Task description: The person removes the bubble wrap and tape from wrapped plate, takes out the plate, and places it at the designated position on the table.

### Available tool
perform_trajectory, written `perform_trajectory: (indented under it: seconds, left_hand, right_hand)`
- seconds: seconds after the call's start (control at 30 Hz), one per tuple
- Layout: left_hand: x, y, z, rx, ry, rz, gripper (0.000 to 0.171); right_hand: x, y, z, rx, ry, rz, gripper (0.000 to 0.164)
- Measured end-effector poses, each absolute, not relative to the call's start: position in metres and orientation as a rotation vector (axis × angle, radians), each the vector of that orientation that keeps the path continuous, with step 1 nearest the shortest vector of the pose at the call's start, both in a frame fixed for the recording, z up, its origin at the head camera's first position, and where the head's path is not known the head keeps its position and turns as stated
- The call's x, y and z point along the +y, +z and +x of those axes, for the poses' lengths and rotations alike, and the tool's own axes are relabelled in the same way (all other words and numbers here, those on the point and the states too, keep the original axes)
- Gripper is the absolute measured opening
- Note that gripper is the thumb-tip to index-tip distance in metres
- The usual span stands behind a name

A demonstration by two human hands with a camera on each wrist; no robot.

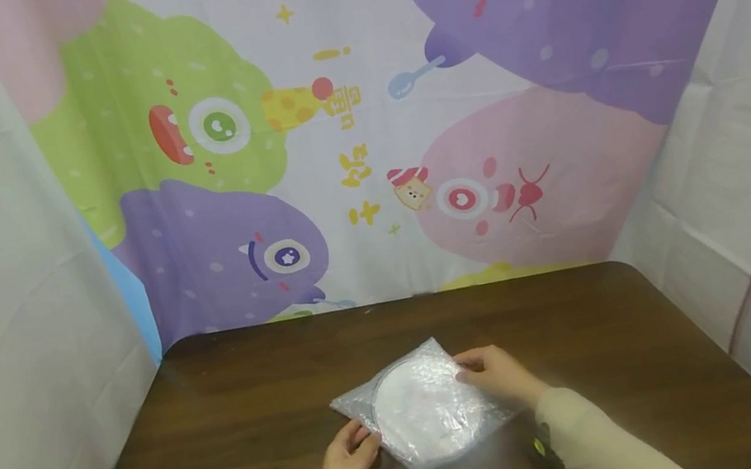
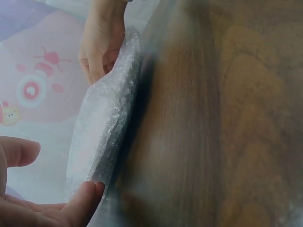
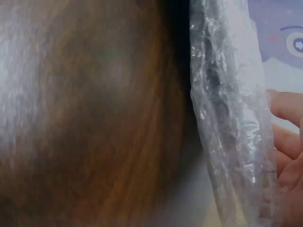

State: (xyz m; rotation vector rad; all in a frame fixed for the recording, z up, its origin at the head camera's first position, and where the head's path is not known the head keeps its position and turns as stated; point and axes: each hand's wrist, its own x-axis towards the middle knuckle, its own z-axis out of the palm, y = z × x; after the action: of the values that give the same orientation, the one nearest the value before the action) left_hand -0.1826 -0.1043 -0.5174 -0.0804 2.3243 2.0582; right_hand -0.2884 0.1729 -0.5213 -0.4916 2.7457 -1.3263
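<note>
A bubble-wrap packet (image 1: 427, 410) with a flat, round white thing inside lies slantwise between both hands, over the front of the table. My left hand (image 1: 344, 462) is at its lower left edge. In the left wrist view, the fingertips (image 2: 87, 201) touch the wrap while the thumb stands apart from it. At the upper right edge, my right hand (image 1: 502, 376) pinches the wrap. The right wrist view has its fingers (image 3: 286, 106) against the packet's upper side, the lower ones curled. What the round thing is stays hidden under the clear wrap.
The brown wooden table (image 1: 245, 392) has rounded far corners. Behind it hangs a curtain (image 1: 381, 267) printed with cartoon monsters, and pale cloth panels (image 1: 5, 274) flank both sides. A dark band (image 1: 545, 448) sits at the right sleeve.
</note>
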Motion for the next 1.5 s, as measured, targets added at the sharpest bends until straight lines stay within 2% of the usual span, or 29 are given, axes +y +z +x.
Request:
perform_trajectory:
  seconds: [0.6,1.0,1.33,1.5]
  left_hand:
    - [-0.120,-0.517,-0.178,2.428,2.005,-0.154,0.056]
    - [-0.125,-0.503,-0.183,2.565,1.962,-0.269,0.060]
    - [-0.101,-0.504,-0.191,2.760,1.802,-0.013,0.069]
    - [-0.091,-0.509,-0.192,2.863,1.637,0.194,0.067]
  right_hand:
    - [0.167,-0.516,-0.281,2.735,-1.322,-0.486,0.029]
    - [0.175,-0.509,-0.279,2.722,-1.301,-0.505,0.033]
    - [0.182,-0.499,-0.269,2.767,-1.249,-0.679,0.035]
    - [0.185,-0.497,-0.258,2.801,-1.178,-0.747,0.037]
